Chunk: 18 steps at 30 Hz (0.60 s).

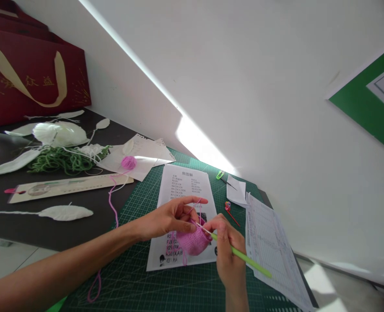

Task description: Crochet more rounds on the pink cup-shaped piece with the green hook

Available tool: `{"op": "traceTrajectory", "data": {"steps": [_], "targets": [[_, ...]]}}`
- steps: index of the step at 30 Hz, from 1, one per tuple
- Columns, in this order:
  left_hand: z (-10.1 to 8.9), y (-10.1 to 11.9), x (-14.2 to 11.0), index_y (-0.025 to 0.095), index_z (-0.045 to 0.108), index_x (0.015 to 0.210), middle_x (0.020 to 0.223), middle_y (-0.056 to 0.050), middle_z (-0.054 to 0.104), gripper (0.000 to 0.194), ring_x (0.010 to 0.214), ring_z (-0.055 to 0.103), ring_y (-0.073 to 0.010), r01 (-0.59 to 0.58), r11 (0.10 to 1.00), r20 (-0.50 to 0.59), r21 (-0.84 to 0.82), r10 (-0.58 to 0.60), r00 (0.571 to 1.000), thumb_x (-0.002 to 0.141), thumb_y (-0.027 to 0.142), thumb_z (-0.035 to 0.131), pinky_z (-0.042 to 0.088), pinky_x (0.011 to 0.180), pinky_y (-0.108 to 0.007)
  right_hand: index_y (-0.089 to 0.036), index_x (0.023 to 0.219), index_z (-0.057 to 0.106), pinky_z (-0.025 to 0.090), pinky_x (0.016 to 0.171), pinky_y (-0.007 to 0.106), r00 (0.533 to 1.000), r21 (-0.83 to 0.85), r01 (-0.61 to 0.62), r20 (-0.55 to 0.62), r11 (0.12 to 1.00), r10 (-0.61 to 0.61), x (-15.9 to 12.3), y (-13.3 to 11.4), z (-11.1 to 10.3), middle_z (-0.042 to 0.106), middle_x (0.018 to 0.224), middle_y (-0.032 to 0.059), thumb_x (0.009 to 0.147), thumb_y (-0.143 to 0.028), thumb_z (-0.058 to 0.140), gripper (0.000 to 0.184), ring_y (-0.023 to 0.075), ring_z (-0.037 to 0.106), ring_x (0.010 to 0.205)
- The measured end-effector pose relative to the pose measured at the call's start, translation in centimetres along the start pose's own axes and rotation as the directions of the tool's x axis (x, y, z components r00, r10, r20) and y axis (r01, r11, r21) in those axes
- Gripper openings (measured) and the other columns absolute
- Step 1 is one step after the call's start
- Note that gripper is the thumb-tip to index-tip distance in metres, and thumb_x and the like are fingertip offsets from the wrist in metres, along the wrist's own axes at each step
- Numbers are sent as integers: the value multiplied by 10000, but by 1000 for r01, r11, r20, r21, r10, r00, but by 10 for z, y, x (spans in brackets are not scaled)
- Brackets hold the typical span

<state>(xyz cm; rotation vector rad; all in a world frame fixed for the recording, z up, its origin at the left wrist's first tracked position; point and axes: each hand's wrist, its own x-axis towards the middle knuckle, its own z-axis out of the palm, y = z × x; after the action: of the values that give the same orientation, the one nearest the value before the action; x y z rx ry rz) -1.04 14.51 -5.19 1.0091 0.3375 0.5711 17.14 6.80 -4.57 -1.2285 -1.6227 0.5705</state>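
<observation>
A cup-shaped pink crochet piece (194, 242) hangs in my left hand (179, 216), pinched between thumb and fingers. The left index finger is stretched out, with pink yarn looped over it. My right hand (227, 238) grips a crochet hook (248, 259) with a lime-green handle; its metal tip meets the top edge of the piece. A pink strand (113, 201) trails over the mat and leads toward a small pink yarn ball (128, 162). Beneath my hands lies a printed pattern sheet (192, 182).
A green cutting mat (136, 216) covers part of the dark table. Leftward are green yarn (62, 159), white crocheted leaves (66, 212) and a long card packet (71, 186). Small scissors (221, 175), a red needle (232, 215) and written papers (272, 242) lie right. A red bag (32, 65) stands behind.
</observation>
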Motion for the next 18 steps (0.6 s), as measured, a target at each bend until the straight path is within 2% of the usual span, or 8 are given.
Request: {"op": "traceTrajectory", "data": {"steps": [5, 9, 13, 18], "targets": [[0, -1, 1, 211, 510, 1352, 853, 4, 617, 623, 717, 537, -118, 0, 1000, -1, 6, 0, 1000, 772, 152, 731, 363, 645, -256, -187, 812, 677, 401, 635, 269, 997, 10, -22, 70, 1000, 21, 2, -5, -6, 608, 754, 15, 998, -298, 377, 370, 123, 547, 688], [0, 1, 0, 209, 512, 1351, 832, 12, 606, 595, 704, 516, -114, -14, 997, -22, 76, 16, 1000, 794, 167, 717, 350, 633, -255, -198, 805, 663, 396, 643, 252, 998, -2, 1, 62, 1000, -1, 4, -6, -5, 589, 728, -4, 1001, -267, 373, 357, 108, 536, 682], [0, 2, -2, 190, 505, 1354, 806, 22, 589, 569, 656, 471, -95, -22, 992, 4, 123, 22, 1000, 817, 170, 691, 310, 583, -242, -206, 822, 660, 407, 659, 245, 998, 1, 18, 53, 1000, -18, 4, -4, -5, 577, 720, -12, 1005, -254, 363, 352, 108, 539, 700], [0, 1, -2, 194, 500, 1354, 837, 7, 610, 580, 671, 502, -100, -26, 995, 7, 93, 25, 1000, 806, 142, 682, 338, 600, -242, -204, 840, 662, 414, 664, 245, 997, 10, 26, 76, 1000, -27, 4, -4, -8, 586, 737, -10, 1003, -242, 367, 339, 106, 536, 702]]}}
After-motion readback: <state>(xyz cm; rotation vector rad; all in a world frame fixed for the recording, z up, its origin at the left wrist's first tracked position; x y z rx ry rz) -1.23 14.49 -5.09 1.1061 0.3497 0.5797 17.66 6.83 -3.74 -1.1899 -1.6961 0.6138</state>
